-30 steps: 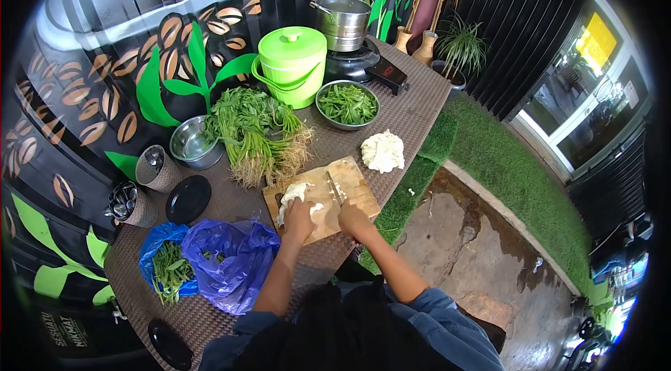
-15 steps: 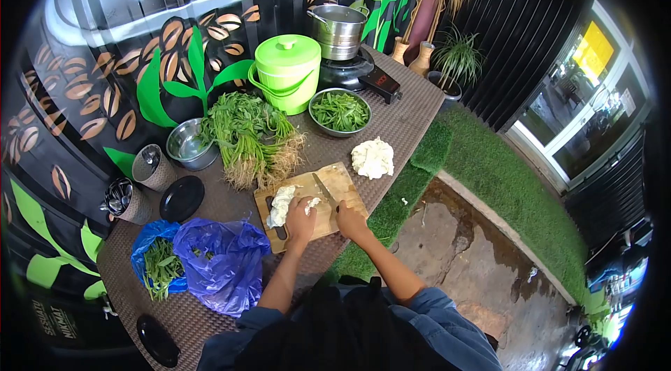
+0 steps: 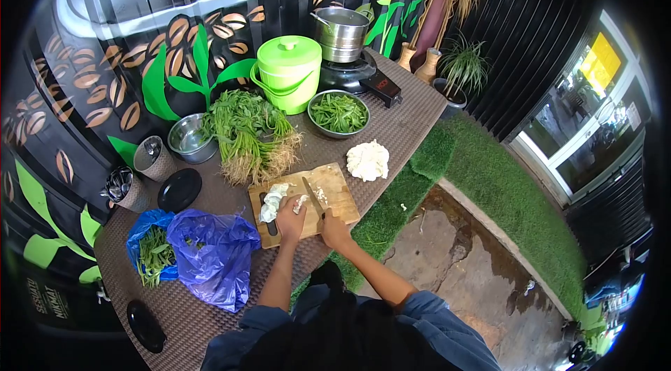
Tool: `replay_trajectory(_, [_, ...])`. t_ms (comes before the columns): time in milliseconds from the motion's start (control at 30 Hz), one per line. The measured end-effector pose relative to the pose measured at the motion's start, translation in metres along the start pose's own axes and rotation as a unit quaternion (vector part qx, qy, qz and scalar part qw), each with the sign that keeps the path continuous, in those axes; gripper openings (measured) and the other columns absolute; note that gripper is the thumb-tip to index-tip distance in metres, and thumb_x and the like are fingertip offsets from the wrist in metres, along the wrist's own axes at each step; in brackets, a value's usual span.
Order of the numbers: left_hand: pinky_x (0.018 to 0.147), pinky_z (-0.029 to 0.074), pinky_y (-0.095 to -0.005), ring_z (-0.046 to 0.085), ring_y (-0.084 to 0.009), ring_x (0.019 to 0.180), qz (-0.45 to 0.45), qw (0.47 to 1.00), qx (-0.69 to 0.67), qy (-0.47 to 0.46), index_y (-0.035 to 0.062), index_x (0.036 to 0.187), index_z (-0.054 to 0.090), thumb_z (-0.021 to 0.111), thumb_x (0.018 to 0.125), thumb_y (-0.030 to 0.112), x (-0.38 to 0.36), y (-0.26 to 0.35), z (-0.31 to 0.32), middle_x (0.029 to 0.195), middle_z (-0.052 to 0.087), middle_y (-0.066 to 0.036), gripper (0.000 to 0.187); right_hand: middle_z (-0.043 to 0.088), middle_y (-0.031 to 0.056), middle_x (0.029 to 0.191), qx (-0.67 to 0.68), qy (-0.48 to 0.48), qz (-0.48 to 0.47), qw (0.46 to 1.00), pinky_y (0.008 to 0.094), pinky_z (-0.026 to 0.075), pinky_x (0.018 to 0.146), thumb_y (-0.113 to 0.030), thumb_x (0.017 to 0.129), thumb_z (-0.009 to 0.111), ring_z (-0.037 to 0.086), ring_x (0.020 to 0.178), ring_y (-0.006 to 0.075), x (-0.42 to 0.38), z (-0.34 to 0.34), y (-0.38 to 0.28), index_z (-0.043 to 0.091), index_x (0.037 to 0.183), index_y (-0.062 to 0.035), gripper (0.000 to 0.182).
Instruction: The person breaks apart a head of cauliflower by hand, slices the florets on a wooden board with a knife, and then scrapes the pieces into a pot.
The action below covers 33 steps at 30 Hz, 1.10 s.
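Note:
My right hand [image 3: 336, 230] is closed around the handle of a kitchen knife [image 3: 312, 194], its blade pointing away from me over a wooden cutting board [image 3: 340, 193]. Beside the blade, my left hand [image 3: 289, 220] has its fingers bent on a small piece of what looks like cauliflower [image 3: 300, 204]. Small white chopped bits [image 3: 321, 195] lie right of the blade. Larger white chunks [image 3: 272, 202] rest at the board's left side, near its dark handle slot. A bigger white cauliflower-like heap [image 3: 368, 160] sits on the table beyond the board.
Behind the board lie leafy greens with roots [image 3: 255, 137]. Further back stand a lime-green lidded bucket [image 3: 288, 76], a bowl of cut greens [image 3: 339, 113] and a steel pot [image 3: 341, 34] on a stove. Blue plastic bags [image 3: 217, 259] are at left. The table edge [image 3: 391, 193] runs close on the right.
The knife has come closer to my left hand, and white bits now lie on its right side. The whole view has shifted slightly. Both hands keep their grip.

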<state>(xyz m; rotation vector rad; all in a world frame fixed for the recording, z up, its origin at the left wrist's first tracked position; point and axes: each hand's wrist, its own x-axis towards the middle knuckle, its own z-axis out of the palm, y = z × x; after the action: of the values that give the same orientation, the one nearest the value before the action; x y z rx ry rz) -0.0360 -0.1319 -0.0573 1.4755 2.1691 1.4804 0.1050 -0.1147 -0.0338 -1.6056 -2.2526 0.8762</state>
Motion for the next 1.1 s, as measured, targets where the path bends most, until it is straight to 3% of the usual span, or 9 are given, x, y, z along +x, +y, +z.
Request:
replay_trajectory(133, [0.063,0.046,-0.0328,0.056,-0.0226,0.072,0.015,0.999,0.018,-0.023,0.0113,0.100,0.070,0.069,0.075,0.011,0.000,-0.001,0.000,0.079,0.055,-0.004,0.025,0.061,0.0315,0.082,-0.003,0.005,0.022,1.000,0.0556,0.047,0.072,-0.023,0.090,0.047,0.060,0.080,0.0488,0.007,-0.006,0.014,0.042,0.101,0.0019,0.027])
replay_trajectory(333, [0.065,0.046,-0.0349,0.057,-0.0223,0.074,0.054,0.998,0.027,0.007,0.0120,0.094,0.072,0.072,0.076,0.018,0.001,0.002,0.001,0.076,0.055,-0.004,0.019,0.061,0.0310,0.085,0.010,-0.007,0.011,1.000,0.0546,0.047,0.073,-0.025,0.091,0.046,0.060,0.081,0.0482,-0.002,-0.006,0.005,0.043,0.100,0.0021,0.029])
replay_trajectory(467, [0.067,0.047,-0.0359,0.057,-0.0243,0.076,0.008,0.999,0.023,-0.046,0.0104,0.090,0.071,0.070,0.076,0.017,0.002,0.004,-0.003,0.076,0.054,-0.006,0.015,0.060,0.0334,0.084,0.024,0.005,0.051,0.998,0.0546,0.047,0.074,-0.023,0.091,0.047,0.059,0.080,0.0493,-0.001,-0.009,0.001,0.043,0.102,0.0030,0.028])
replay_trajectory(633, [0.062,0.046,-0.0373,0.056,-0.0262,0.069,0.025,0.996,0.031,-0.074,0.0090,0.086,0.067,0.067,0.078,0.016,0.014,-0.006,-0.011,0.072,0.052,-0.007,0.011,0.059,0.0341,0.082,0.088,0.036,0.024,0.995,0.0557,0.047,0.072,-0.021,0.091,0.048,0.059,0.081,0.0499,-0.005,0.009,-0.007,0.042,0.101,0.0036,0.027])
replay_trajectory(767, [0.058,0.044,-0.0373,0.056,-0.0259,0.067,0.051,0.996,-0.006,-0.067,0.0082,0.082,0.062,0.066,0.076,0.014,0.011,-0.008,-0.011,0.071,0.051,-0.006,0.009,0.059,0.0340,0.082,0.071,0.070,0.058,0.993,0.0563,0.046,0.072,-0.021,0.091,0.048,0.059,0.081,0.0503,-0.019,0.015,-0.025,0.041,0.102,0.0037,0.028])
replay_trajectory(867, [0.057,0.044,-0.0371,0.056,-0.0256,0.066,0.057,0.996,-0.013,-0.068,0.0087,0.082,0.062,0.066,0.076,0.013,0.014,-0.011,-0.010,0.070,0.051,-0.005,0.009,0.059,0.0348,0.085,0.041,0.038,0.110,0.992,0.0565,0.046,0.073,-0.022,0.091,0.047,0.059,0.082,0.0505,-0.018,0.006,-0.027,0.039,0.103,0.0040,0.030])
replay_trajectory(967, [0.057,0.044,-0.0372,0.056,-0.0260,0.064,0.048,0.995,-0.018,-0.089,0.0084,0.085,0.063,0.067,0.076,0.014,0.017,-0.012,-0.009,0.067,0.053,-0.006,0.011,0.058,0.0349,0.089,0.049,0.047,0.105,0.992,0.0564,0.046,0.075,-0.023,0.091,0.047,0.058,0.085,0.0503,-0.012,0.003,-0.023,0.039,0.104,0.0032,0.030])
replay_trajectory(1033, [0.056,0.044,-0.0370,0.057,-0.0261,0.063,0.056,0.996,-0.029,-0.065,0.0075,0.084,0.065,0.068,0.076,0.015,0.015,-0.012,-0.010,0.065,0.055,-0.007,0.011,0.059,0.0339,0.090,0.058,0.046,0.048,0.996,0.0560,0.046,0.076,-0.023,0.091,0.047,0.059,0.086,0.0497,-0.016,0.007,-0.023,0.040,0.104,0.0027,0.030])
replay_trajectory(1100, [0.056,0.044,-0.0370,0.058,-0.0262,0.063,0.051,0.996,-0.025,-0.071,0.0070,0.083,0.066,0.068,0.076,0.015,0.014,-0.012,-0.010,0.065,0.055,-0.007,0.011,0.059,0.0340,0.090,0.045,0.030,0.071,0.996,0.0559,0.046,0.076,-0.023,0.091,0.047,0.059,0.087,0.0495,-0.017,0.013,-0.026,0.040,0.104,0.0026,0.030])
